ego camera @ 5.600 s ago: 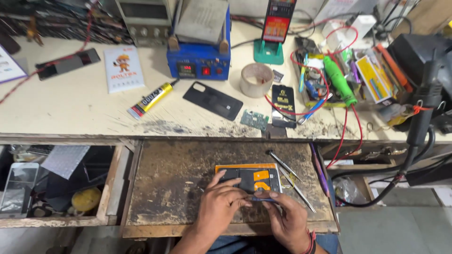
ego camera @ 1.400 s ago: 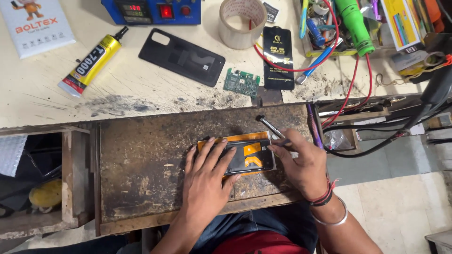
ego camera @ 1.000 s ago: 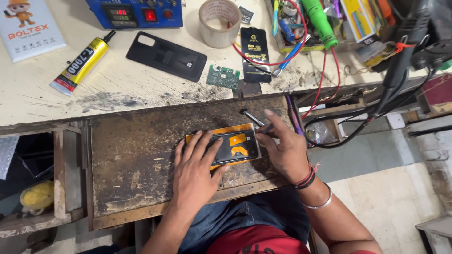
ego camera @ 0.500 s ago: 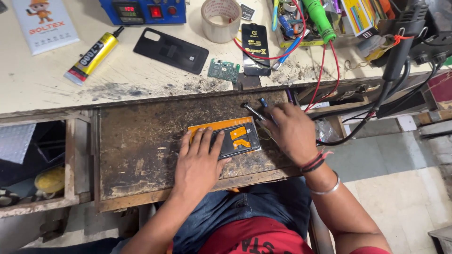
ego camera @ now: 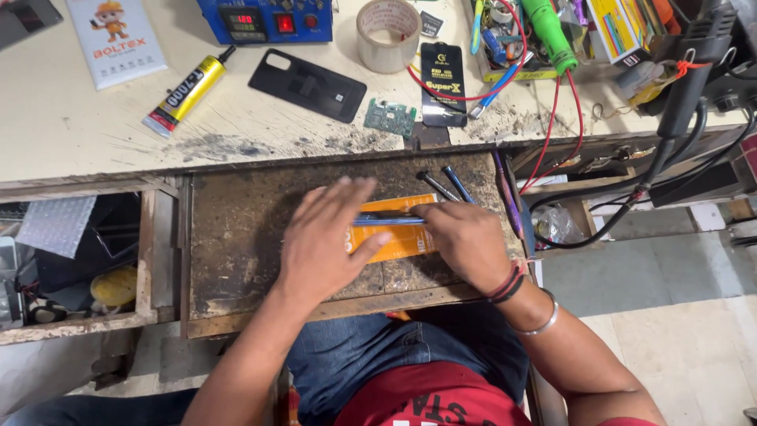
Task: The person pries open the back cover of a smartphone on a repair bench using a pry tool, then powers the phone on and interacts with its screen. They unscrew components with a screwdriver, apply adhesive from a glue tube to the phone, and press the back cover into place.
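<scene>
The fingers of the left hand (ego camera: 327, 244) lie spread and flat across the left part of an orange-backed opened phone (ego camera: 394, 237). The right hand (ego camera: 465, 237) has its fingers curled close on the phone's right end, and between the two hands runs a thin blue edge; whether the right fingers pinch it or only press on it I cannot tell. The phone sits at the centre of the frame, its middle and both ends hidden under the hands.

It rests on a worn, stained brown wooden pull-out board (ego camera: 236, 237) that fills the middle of the frame. Above that, across the top, runs the scuffed cream workbench (ego camera: 79, 126). At top centre stands a blue box-shaped power supply with a red display (ego camera: 264, 17). Just below it lies a black plastic phone back cover (ego camera: 307, 84), and right of that a roll of tan tape (ego camera: 388, 33). A yellow glue tube with a black cap (ego camera: 188, 88) lies aslant at upper left. A small green circuit board (ego camera: 390, 118) sits near the bench edge. Two dark slim tools (ego camera: 445, 183) lie on the board touching the right hand's upper side.
</scene>
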Demonstrator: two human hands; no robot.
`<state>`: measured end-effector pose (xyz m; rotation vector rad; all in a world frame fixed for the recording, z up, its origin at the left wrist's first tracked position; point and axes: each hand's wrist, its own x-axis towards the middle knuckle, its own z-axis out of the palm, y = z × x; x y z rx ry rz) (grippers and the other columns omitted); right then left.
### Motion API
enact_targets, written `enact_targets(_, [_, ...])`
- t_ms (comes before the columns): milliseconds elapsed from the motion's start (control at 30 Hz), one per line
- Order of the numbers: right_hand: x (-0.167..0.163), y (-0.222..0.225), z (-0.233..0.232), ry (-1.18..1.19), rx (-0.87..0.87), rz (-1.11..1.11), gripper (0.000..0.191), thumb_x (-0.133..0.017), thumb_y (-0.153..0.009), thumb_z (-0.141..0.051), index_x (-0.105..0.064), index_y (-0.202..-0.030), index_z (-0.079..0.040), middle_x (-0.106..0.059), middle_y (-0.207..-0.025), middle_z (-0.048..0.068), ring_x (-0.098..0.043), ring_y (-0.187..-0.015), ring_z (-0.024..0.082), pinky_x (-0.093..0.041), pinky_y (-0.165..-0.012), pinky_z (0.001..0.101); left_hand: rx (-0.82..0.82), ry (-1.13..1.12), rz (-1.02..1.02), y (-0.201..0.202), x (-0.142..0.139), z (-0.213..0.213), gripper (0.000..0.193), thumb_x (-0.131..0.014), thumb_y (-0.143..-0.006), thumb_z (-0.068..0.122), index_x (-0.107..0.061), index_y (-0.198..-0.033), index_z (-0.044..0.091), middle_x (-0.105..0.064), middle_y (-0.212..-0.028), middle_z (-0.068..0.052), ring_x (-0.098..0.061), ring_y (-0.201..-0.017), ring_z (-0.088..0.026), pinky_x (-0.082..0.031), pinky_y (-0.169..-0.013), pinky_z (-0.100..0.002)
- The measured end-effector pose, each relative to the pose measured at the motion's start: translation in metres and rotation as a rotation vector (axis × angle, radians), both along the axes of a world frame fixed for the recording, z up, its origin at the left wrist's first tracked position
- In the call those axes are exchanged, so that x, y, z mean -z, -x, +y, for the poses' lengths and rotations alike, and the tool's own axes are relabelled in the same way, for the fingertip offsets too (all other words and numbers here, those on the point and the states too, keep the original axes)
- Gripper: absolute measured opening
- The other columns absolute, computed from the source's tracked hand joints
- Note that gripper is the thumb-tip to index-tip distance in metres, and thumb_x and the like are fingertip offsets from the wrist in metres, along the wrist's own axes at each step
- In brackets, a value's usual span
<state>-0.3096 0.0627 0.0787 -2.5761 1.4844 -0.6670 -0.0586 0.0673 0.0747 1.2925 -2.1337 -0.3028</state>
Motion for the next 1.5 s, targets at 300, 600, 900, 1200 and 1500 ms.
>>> enact_targets(300, [0.011,-0.032,-0.014,-0.871,-0.124,-1.267,0.028,-0.066,-0.1,-0.017,-0.07,-0.119,0.002,-0.075,-0.106,0.004,-0.069,-0.097,0.013,-0.056,-0.089,0.0302,0.537,-0.611,1.439,0.019,0.023,-0.034,0.1,-0.026,-0.103,0.077,-0.041,-0.156,-0.007,-0.058,-0.14,-0.02,-0.057,-0.134,-0.031,-0.044,-0.117,-0.047])
enact_targets(600, [0.036,-0.059,-0.049,-0.899,-0.164,-1.129,0.035,-0.061,-0.105,-0.024,-0.067,-0.124,0.004,-0.069,-0.117,0.004,-0.063,-0.108,0.012,-0.051,-0.1,0.0301,0.662,-0.766,1.781,0.023,0.02,-0.073,0.1,-0.021,-0.103,0.076,-0.038,-0.157,-0.007,-0.062,-0.131,-0.015,-0.066,-0.115,-0.026,-0.055,-0.102,-0.04])
enact_targets(900, [0.073,-0.04,-0.041,-0.846,-0.198,-1.061,0.055,-0.049,-0.106,-0.041,-0.057,-0.138,0.004,-0.069,-0.123,0.009,-0.061,-0.113,0.014,-0.049,-0.1,0.0285,0.635,-0.914,1.833,0.015,0.049,-0.068,0.1,-0.026,-0.104,0.073,-0.035,-0.157,-0.012,-0.062,-0.125,-0.013,-0.065,-0.112,-0.02,-0.055,-0.1,-0.036])
enact_targets(1200, [0.043,-0.037,-0.045,-0.054,-0.018,-0.761,0.055,-0.042,-0.112,-0.046,-0.066,-0.1,0.001,-0.07,-0.093,0.013,-0.071,-0.085,0.02,-0.054,-0.077,0.0301,0.7,-0.948,1.812,0.008,0.048,-0.069,0.092,-0.026,-0.106,0.07,-0.035,-0.159,-0.005,-0.055,-0.149,-0.016,-0.065,-0.117,-0.024,-0.055,-0.101,-0.039])
enact_targets(1500, [0.023,-0.037,-0.034,0.275,-0.261,-0.444,0.051,-0.049,-0.106,-0.051,-0.077,-0.106,-0.008,-0.06,-0.126,0.018,-0.061,-0.117,0.035,-0.049,-0.099,0.0469,0.835,-1.002,1.843,0.008,0.054,-0.061,0.094,-0.028,-0.109,0.071,-0.036,-0.161,-0.006,-0.059,-0.132,-0.016,-0.066,-0.113,-0.025,-0.056,-0.104,-0.04])
